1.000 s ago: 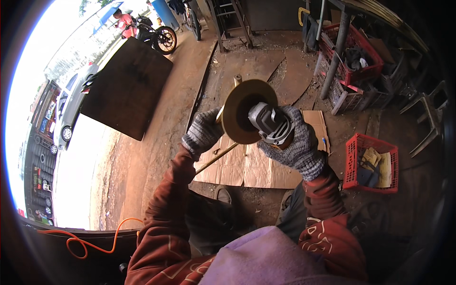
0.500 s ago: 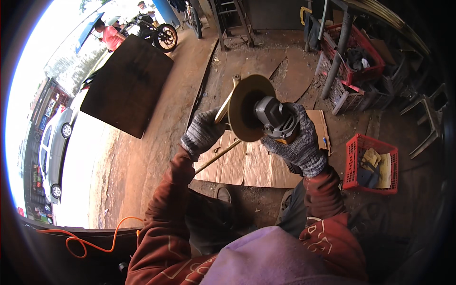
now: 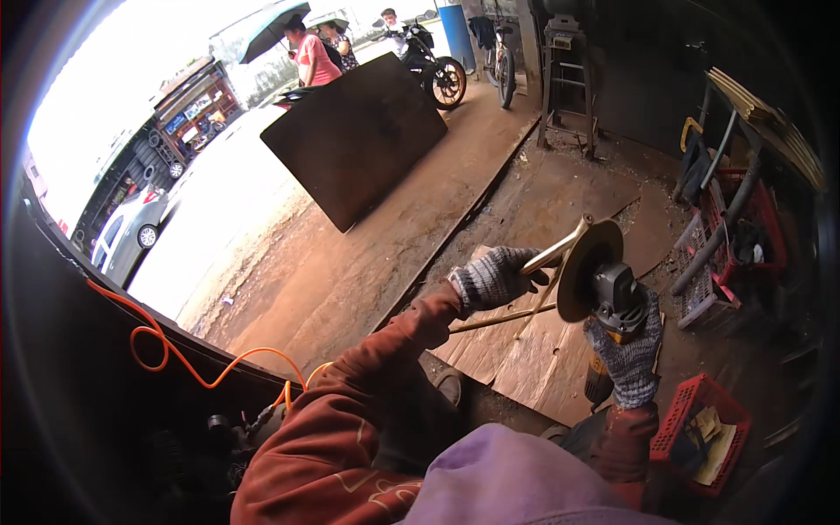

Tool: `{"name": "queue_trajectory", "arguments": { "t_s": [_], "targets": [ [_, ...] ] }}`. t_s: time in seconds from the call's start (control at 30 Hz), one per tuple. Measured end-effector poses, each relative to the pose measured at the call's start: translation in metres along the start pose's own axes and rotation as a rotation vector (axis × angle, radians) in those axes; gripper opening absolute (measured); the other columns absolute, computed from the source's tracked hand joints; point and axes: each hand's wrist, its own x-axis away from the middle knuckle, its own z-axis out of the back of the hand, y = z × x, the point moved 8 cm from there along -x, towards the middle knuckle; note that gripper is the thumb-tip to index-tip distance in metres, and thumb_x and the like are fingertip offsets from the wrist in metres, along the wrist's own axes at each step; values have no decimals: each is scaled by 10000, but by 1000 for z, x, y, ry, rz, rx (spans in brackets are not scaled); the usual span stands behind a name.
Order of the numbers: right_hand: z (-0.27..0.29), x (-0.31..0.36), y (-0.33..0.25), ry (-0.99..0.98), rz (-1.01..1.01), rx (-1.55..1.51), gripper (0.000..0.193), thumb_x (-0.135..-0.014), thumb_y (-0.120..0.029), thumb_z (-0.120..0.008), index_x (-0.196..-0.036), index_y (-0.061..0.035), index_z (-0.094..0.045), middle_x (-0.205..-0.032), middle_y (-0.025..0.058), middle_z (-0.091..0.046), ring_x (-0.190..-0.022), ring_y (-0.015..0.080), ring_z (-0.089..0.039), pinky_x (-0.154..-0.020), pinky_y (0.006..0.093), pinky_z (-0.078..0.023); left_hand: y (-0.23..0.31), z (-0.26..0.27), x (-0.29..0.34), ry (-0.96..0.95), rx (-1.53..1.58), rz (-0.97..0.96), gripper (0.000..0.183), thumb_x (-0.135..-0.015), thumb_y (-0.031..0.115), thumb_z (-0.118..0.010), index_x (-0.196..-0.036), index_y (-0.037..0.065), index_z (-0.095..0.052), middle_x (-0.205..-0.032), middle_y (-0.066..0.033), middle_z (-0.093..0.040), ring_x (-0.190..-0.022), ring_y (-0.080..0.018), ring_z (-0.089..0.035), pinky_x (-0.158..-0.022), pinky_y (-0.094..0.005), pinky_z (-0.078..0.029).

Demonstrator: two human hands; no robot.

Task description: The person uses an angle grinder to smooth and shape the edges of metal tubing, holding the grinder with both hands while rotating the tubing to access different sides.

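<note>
My left hand (image 3: pixel 492 278), in a grey-and-white knitted glove, is closed around a gold-coloured metal tube (image 3: pixel 560 248) that slants up to a small fitting at its end. A thinner rod (image 3: pixel 503 322) runs below that hand; whether it joins the tube is hidden. In my right hand (image 3: pixel 630 354), gloved alike, is an angle grinder (image 3: pixel 616 296) with a grey head and a yellow-and-black body. Its large brown disc (image 3: pixel 584 271) stands beside the tube, edge near the fitting. I cannot tell whether disc and tube touch, or whether the disc spins.
Flattened cardboard (image 3: pixel 525 367) lies on the floor below my hands. A red crate (image 3: pixel 674 420) stands at lower right, more crates (image 3: pixel 700 289) beyond it. A dark board (image 3: pixel 354 144) stands toward the street. An orange hose (image 3: pixel 188 367) curls at left. People (image 3: pixel 315 57) and a motorcycle (image 3: pixel 442 79) are outside.
My view has swung left, so the hands, tube and grinder appear farther right and lower. Both hands keep their holds, and more of the street and the orange hose shows.
</note>
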Motion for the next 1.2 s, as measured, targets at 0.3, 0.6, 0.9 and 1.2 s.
{"name": "queue_trajectory", "arguments": {
  "t_s": [0.3, 0.6, 0.9, 1.2],
  "targets": [
    [0, 2, 16, 17, -112, -163, 700, -721, -113, -899, -1293, -41, -502, -1228, 95, -593, -1100, 199, -604, -959, 355, -508, -4, -3, 0, -15, 36, -87, 468, -937, -66, -555, -1394, 27, -591, -1103, -127, -746, -976, -154, -710, -888, -326, -599],
    [-5, 1, 20, 16, -41, -81, 698, -723, -136, -898, -1291, -35, -505, -1198, 93, -602, -1074, 200, -610, -941, 355, -514, 1, 2, 4, 25, 37, -51, 495, -910, -86, -536, -1389, 24, -594, -1123, -114, -745, -1002, -160, -713, -888, -326, -605],
    [1, 7, 42, 18, -79, -50, 725, -726, -136, -878, -1331, -21, -498, -1212, 115, -606, -1077, 231, -617, -964, 377, -499, 14, 2, 7, 7, -97, 16, 475, -904, -22, -571, -1359, 93, -644, -1096, -89, -765, -976, -128, -721, -845, -307, -598],
    [-7, 9, 16, -7, 32, 92, 684, -719, -109, -864, -1300, -33, -511, -1192, 86, -593, -1070, 194, -589, -966, 360, -481, 14, 5, 4, 32, -140, 38, 466, -884, -6, -565, -1330, 92, -657, -1076, -79, -771, -974, -130, -733, -829, -303, -603]
  ]
}}
